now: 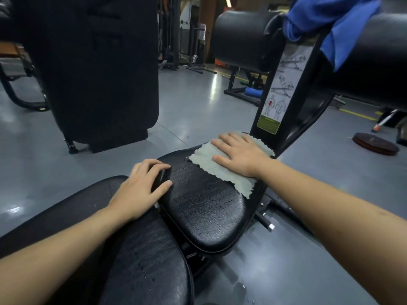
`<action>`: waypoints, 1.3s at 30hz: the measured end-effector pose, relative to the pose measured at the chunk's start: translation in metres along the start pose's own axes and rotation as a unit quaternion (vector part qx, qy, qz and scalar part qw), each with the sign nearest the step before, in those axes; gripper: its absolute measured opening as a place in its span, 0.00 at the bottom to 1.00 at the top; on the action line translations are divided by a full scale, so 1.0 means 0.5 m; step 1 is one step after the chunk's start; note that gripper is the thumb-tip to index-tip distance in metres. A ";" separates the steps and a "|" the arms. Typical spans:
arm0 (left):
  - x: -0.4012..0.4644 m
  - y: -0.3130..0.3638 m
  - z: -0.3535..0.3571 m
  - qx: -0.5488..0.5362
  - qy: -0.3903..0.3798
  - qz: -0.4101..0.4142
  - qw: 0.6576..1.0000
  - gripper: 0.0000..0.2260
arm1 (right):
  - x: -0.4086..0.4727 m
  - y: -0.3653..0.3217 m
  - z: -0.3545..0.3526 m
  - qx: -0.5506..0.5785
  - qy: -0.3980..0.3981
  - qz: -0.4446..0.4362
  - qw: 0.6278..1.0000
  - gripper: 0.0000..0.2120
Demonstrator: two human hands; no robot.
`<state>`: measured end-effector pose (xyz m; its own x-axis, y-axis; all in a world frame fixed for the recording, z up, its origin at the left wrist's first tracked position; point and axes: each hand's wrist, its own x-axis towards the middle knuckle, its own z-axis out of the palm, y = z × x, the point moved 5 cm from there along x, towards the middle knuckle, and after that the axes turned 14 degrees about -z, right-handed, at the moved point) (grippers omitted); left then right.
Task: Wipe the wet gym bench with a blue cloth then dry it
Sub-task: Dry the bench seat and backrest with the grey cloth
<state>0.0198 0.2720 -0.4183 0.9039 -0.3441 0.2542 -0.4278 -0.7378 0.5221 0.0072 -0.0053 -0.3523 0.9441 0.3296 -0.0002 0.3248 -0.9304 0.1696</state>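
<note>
My left hand [141,188] is gripping the near-left edge of the wet black padded seat [204,208] to steady myself; my right hand [240,155] is pressing the pale-green cloth [226,170] flat at its far-right corner, apparently drying, while the blue cloth [330,23] is hanging on the black roller pad [372,56].

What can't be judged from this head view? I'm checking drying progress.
- Seat pad under the pale cloth: covered by cloth and right hand.
- Back pad's near end: cut by the bottom edge.
- Blue cloth: top cropped.
- Placard text: too small.
</note>
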 end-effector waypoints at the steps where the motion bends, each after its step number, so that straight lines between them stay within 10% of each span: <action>1: -0.001 0.002 -0.001 0.000 0.000 0.000 1.000 0.23 | -0.018 -0.015 0.002 0.003 0.006 0.000 1.000 0.33; 15: -0.011 0.009 0.000 -0.004 -0.004 -0.013 1.000 0.20 | -0.210 -0.223 0.066 0.118 0.137 0.003 0.984 0.32; 39: 0.000 -0.006 0.002 -0.026 0.013 -0.002 1.000 0.20 | -0.152 0.049 0.054 0.180 0.262 0.150 0.936 0.29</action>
<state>0.0211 0.2734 -0.4208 0.9053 -0.3260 0.2723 -0.4247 -0.7078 0.5645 -0.0548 -0.0575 -0.3747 0.8697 -0.0090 0.4935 0.1372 -0.9560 -0.2592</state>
